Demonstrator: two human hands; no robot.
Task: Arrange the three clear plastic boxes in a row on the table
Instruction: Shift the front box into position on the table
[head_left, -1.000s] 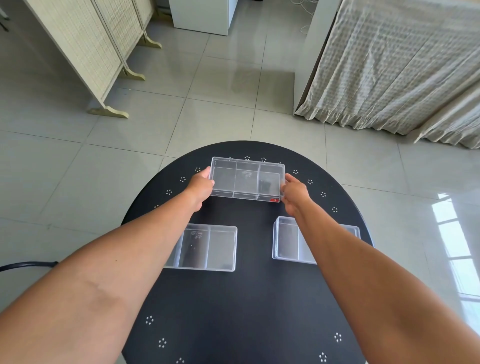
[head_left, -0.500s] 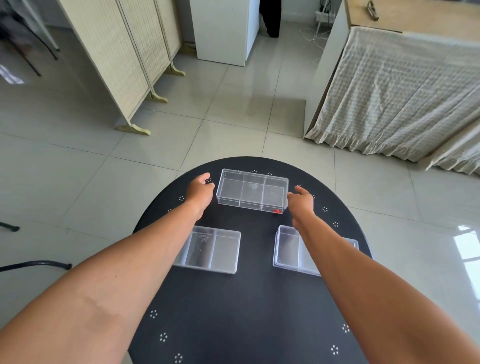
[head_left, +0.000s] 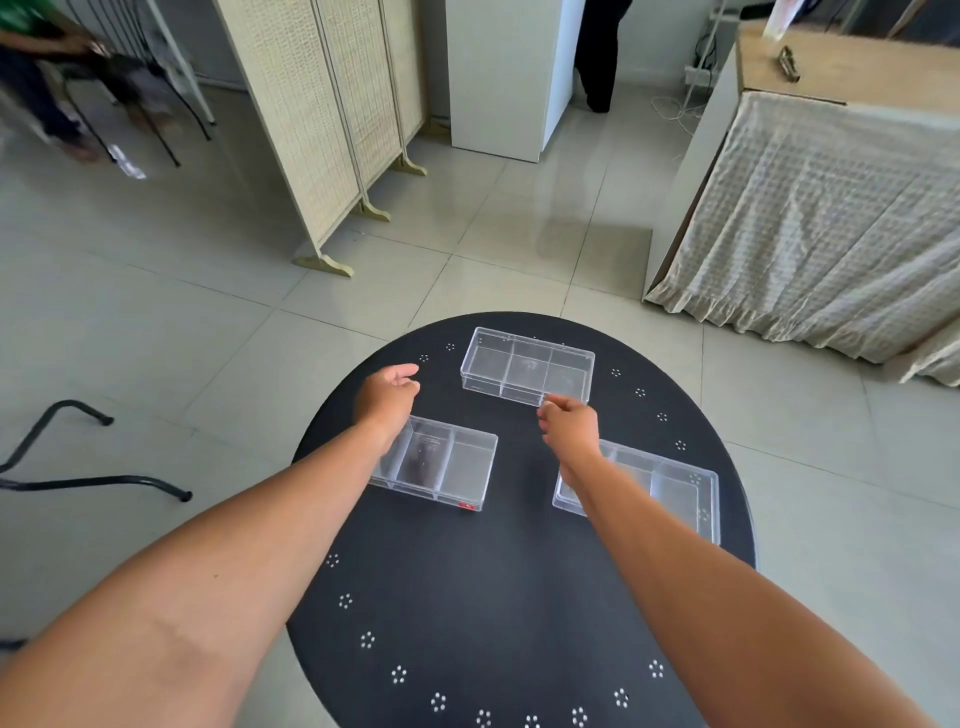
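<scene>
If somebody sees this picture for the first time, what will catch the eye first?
Three clear boxes form a triangle on the round black table: far box, near-left box, near-right box. The empty left hand and right hand hover between them.

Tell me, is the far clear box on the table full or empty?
Empty: the far box shows only its dividers and the black table through it.

No text, brand or number can be read anywhere. The near-left clear box (head_left: 434, 465) carries a small red label (head_left: 466, 505) at its near right corner, close to the counter (head_left: 467, 597) surface, but its print is too small to make out. Faint embossed marks on the floors of that box and the far box (head_left: 527, 366) are illegible.
</scene>
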